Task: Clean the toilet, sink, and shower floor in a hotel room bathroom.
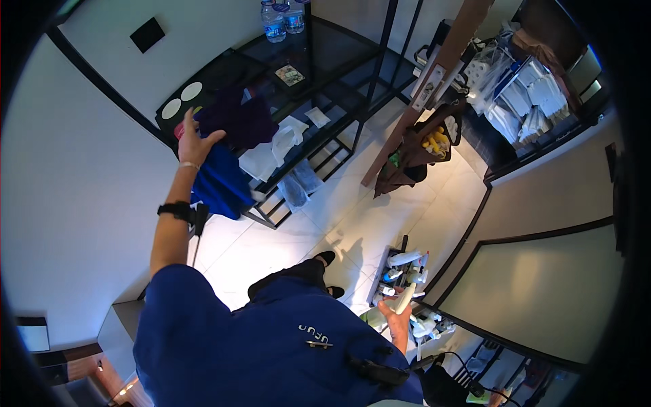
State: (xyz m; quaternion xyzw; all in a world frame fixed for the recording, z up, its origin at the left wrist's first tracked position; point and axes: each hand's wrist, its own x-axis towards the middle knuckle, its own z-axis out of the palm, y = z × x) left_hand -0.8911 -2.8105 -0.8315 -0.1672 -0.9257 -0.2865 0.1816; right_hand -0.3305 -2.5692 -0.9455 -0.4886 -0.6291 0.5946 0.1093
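My left hand (194, 141) is raised with thumb and fingers apart at the near end of a dark table (330, 48). A dark purple cloth (236, 119), somewhat blurred, lies right beside the fingers. Below the wrist, a bright blue cloth (221, 180) hangs over the table's end. Crumpled white paper or cloth (274, 150) lies along the table edge. Low on the right, my right hand (397, 321) grips a pale, elongated object (406, 299), perhaps a bottle or its spray head. Just past that hand, a caddy (379, 267) holds several cleaning-type bottles (403, 258).
Two water bottles (274, 26) stand at the table's back. White round coasters (191, 91) lie near the wall. A brown bag (407, 152) with yellow items hangs by the open door (432, 81). Stacked white linens (531, 96) sit beyond it. A framed pale panel (534, 290) lies right.
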